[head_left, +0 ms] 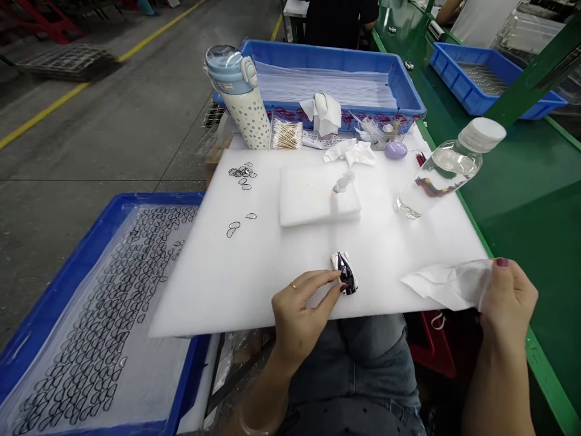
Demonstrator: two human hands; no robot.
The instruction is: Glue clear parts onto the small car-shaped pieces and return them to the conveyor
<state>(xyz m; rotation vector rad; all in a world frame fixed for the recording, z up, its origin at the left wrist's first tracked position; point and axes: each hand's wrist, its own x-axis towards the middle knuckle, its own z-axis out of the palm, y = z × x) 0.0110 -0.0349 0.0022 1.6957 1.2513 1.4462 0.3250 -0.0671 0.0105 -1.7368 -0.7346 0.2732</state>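
My left hand (303,306) pinches a small glossy white and dark part (345,272) at the near edge of the white foam sheet (290,254). My right hand (506,297) is closed on a white wiping cloth (447,283) at the sheet's near right corner. A few thin black drop-shaped rings (242,172) lie loose on the sheet's left side. A thicker foam block (313,197) with a small clear bottle (342,181) on it sits mid-sheet.
A blue tray (97,315) of several black rings is at the left. A clear liquid bottle (447,169), a dotted flask (240,97), cotton swabs (287,134), crumpled wipes (349,151) and a far blue tray (336,82) stand behind. Other people sit beyond the green bench (521,200).
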